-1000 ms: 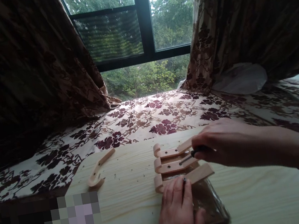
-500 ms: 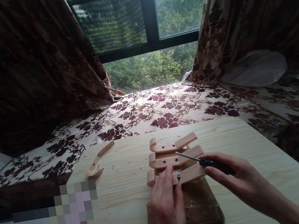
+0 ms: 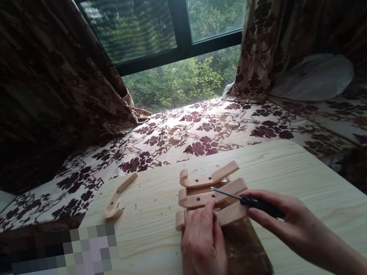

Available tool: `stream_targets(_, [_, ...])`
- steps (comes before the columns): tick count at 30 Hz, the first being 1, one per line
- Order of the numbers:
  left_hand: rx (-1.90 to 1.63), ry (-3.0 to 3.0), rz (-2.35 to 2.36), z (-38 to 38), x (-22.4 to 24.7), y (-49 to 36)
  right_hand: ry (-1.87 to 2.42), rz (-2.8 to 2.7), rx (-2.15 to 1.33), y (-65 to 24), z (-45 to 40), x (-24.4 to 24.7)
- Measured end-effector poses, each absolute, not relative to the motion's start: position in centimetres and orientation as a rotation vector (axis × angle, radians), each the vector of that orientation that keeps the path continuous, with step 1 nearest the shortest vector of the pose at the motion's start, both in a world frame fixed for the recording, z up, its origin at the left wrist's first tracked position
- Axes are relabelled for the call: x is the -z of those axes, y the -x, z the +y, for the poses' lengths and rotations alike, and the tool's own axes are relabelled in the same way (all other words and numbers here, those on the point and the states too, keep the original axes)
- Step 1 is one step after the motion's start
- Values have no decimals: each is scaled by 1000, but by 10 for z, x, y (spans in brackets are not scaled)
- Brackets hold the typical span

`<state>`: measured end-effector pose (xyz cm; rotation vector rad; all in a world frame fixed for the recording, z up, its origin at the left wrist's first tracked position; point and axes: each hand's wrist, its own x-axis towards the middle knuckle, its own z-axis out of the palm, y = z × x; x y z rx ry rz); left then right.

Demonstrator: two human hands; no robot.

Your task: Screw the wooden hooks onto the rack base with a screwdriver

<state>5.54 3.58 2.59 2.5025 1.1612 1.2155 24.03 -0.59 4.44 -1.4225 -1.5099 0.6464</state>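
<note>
My right hand (image 3: 281,217) is closed around the dark handle of a screwdriver (image 3: 256,203), whose thin shaft points up and left. Its tip is over the middle wooden hook (image 3: 205,195), close to that hook's right screw. At the nearest wooden hook (image 3: 233,213), my left hand (image 3: 201,242) has its fingers laid across the wood. A small dark screw (image 3: 215,215) shows between its index finger and thumb. Part of this hook is hidden under the fingers. The farthest wooden hook (image 3: 203,180) has two dark screws or holes. All three lie over a brown block-like object (image 3: 247,253).
A loose wooden hook (image 3: 116,200) lies at the left of the pale wooden table (image 3: 322,208), with tiny dark bits scattered beside it. Behind are a floral-covered ledge (image 3: 170,144), curtains and a window. A translucent plastic bag (image 3: 317,77) is at the right.
The view has shifted slightly. My left index finger has moved up nearer the middle hook's right screw. The screwdriver stays in my right hand, its tip still over the middle hook.
</note>
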Motion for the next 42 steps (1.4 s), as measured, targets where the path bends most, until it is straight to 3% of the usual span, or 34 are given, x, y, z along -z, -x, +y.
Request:
stream_targets(33, [-1408,-2341,1093,32,-27,-54,1413,-1511,-758,-241,-7,-49])
stream_targets(42, [-1436,-2170,1081,31,-51,-59,1440,-1512,-756,-242,-9,-50])
